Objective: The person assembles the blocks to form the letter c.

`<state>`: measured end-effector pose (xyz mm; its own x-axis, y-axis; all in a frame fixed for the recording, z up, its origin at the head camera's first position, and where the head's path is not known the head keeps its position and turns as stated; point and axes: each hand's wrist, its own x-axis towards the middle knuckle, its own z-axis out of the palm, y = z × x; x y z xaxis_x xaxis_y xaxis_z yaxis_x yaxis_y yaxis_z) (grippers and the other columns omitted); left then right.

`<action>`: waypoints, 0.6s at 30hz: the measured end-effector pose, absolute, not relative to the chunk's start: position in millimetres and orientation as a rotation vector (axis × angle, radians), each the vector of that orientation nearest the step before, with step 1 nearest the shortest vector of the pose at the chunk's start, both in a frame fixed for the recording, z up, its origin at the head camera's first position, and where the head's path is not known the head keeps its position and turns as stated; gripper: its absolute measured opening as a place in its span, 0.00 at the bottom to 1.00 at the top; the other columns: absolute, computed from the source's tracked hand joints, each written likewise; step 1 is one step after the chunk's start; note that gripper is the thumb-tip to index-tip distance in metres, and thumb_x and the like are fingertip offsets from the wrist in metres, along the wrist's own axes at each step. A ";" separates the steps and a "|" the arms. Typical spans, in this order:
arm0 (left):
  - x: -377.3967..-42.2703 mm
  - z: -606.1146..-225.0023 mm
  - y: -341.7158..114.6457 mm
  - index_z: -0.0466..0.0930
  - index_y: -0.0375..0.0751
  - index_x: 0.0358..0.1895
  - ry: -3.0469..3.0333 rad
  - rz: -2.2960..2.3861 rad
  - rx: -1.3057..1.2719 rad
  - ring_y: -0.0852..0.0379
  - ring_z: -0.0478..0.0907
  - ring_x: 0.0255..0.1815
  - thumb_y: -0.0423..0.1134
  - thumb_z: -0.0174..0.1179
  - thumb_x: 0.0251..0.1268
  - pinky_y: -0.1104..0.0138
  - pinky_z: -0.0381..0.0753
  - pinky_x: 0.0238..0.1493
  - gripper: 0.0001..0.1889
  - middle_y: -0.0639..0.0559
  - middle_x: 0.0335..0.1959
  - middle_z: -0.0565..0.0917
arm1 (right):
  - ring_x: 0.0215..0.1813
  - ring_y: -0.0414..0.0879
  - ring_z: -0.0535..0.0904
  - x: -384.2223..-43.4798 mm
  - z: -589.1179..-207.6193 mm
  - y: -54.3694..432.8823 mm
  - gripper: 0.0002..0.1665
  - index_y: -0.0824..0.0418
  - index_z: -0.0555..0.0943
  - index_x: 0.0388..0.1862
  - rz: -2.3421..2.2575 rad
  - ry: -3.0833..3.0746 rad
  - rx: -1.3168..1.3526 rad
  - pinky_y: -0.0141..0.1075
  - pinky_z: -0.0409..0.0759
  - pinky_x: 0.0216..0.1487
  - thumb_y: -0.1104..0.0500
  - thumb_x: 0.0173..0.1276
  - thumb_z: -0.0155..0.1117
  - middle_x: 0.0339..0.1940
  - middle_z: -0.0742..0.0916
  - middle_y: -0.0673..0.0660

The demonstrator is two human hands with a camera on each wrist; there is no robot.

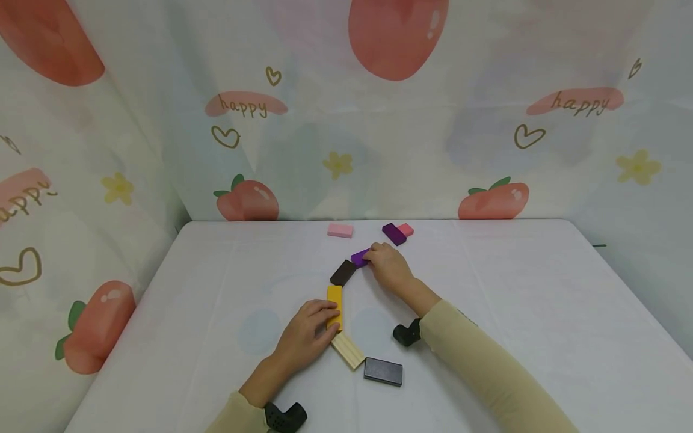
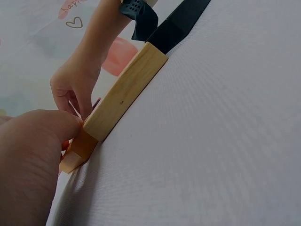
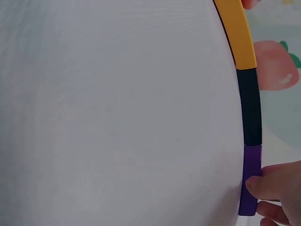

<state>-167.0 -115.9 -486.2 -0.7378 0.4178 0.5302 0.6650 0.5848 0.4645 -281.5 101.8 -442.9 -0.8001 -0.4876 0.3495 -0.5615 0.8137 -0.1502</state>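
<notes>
A curved line of blocks lies end to end on the white table. My right hand (image 1: 391, 267) pinches a bright purple block (image 3: 251, 160) between thumb and fingers, at the line's far end. That block meets a dark brown block (image 1: 343, 273), which adjoins a yellow block (image 1: 335, 293). Thumb and fingers of my left hand (image 1: 303, 331) hold the yellow block by its sides, covering part of it. Nearer to me, a bare wood block (image 2: 124, 92) continues the curve, its corner at a dark grey block (image 1: 383, 371).
Toward the table's back edge lie a light pink block (image 1: 340, 231) and a dark purple block (image 1: 394, 234) against a coral pink block (image 1: 405, 229). A printed cloth backdrop (image 1: 390, 138) rises behind the table (image 1: 514, 288). Black wrist devices sit at both sleeves.
</notes>
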 end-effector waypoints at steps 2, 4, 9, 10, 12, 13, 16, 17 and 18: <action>-167.0 -486.8 -116.3 0.83 0.40 0.43 -2.451 -0.939 -0.878 0.58 0.70 0.53 0.38 0.65 0.55 0.65 0.71 0.55 0.12 0.53 0.48 0.78 | 0.36 0.53 0.76 -281.1 -441.8 100.6 0.08 0.64 0.85 0.36 0.345 -2.717 0.788 0.41 0.77 0.41 0.70 0.57 0.64 0.32 0.82 0.58; -167.5 -487.3 -116.4 0.83 0.40 0.43 -2.450 -0.942 -0.878 0.58 0.70 0.53 0.38 0.65 0.55 0.65 0.70 0.55 0.12 0.53 0.48 0.78 | 0.37 0.53 0.77 -280.7 -439.8 99.0 0.09 0.64 0.85 0.37 0.336 -2.735 0.774 0.41 0.78 0.42 0.70 0.57 0.64 0.33 0.83 0.58; -168.6 -488.1 -116.7 0.83 0.40 0.43 -2.449 -0.943 -0.878 0.58 0.70 0.53 0.38 0.65 0.56 0.65 0.70 0.55 0.12 0.53 0.48 0.78 | 0.39 0.53 0.78 -281.6 -432.1 94.2 0.10 0.65 0.84 0.39 0.384 -2.778 0.749 0.41 0.78 0.45 0.70 0.58 0.63 0.35 0.83 0.59; -168.7 -488.3 -116.5 0.83 0.40 0.43 -2.450 -0.942 -0.879 0.58 0.70 0.53 0.39 0.65 0.56 0.65 0.70 0.55 0.12 0.53 0.48 0.78 | 0.39 0.53 0.78 -282.3 -430.7 93.5 0.10 0.65 0.84 0.39 0.401 -2.782 0.745 0.41 0.77 0.45 0.70 0.58 0.63 0.35 0.83 0.60; -169.0 -488.8 -116.4 0.83 0.40 0.43 -2.451 -0.943 -0.883 0.58 0.70 0.53 0.39 0.64 0.56 0.65 0.70 0.55 0.12 0.54 0.48 0.78 | 0.40 0.53 0.78 -283.9 -428.8 92.6 0.10 0.65 0.84 0.39 0.425 -2.780 0.736 0.41 0.77 0.46 0.70 0.58 0.63 0.36 0.83 0.60; -169.1 -489.2 -116.5 0.83 0.40 0.43 -2.453 -0.944 -0.882 0.59 0.70 0.54 0.39 0.64 0.56 0.65 0.70 0.55 0.12 0.54 0.49 0.78 | 0.40 0.53 0.78 -284.9 -427.8 92.0 0.10 0.65 0.84 0.39 0.433 -2.782 0.731 0.41 0.77 0.47 0.70 0.58 0.63 0.36 0.83 0.60; -169.2 -489.7 -116.8 0.83 0.40 0.43 -2.455 -0.949 -0.881 0.59 0.70 0.54 0.39 0.64 0.56 0.65 0.70 0.55 0.12 0.54 0.49 0.78 | 0.42 0.53 0.78 -288.2 -427.6 90.9 0.11 0.66 0.83 0.41 0.447 -2.788 0.715 0.41 0.76 0.49 0.69 0.58 0.62 0.37 0.83 0.60; -169.3 -490.0 -116.9 0.83 0.40 0.43 -2.454 -0.950 -0.880 0.59 0.70 0.54 0.39 0.64 0.56 0.65 0.70 0.55 0.12 0.54 0.49 0.78 | 0.42 0.54 0.78 -289.1 -427.7 90.6 0.11 0.66 0.83 0.41 0.453 -2.790 0.712 0.41 0.76 0.49 0.69 0.58 0.62 0.38 0.83 0.60; -169.2 -490.0 -117.0 0.83 0.40 0.43 -2.454 -0.951 -0.879 0.59 0.70 0.54 0.39 0.64 0.56 0.65 0.70 0.55 0.12 0.53 0.49 0.78 | 0.42 0.54 0.78 -290.2 -427.5 90.3 0.11 0.66 0.83 0.41 0.457 -2.790 0.715 0.41 0.76 0.49 0.69 0.58 0.62 0.38 0.83 0.61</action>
<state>-169.2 -117.0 -490.0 -0.7397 0.4186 0.5269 0.6644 0.5788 0.4728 -290.2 90.3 -427.5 -0.8561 -0.4279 0.2897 -0.4980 0.8329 -0.2414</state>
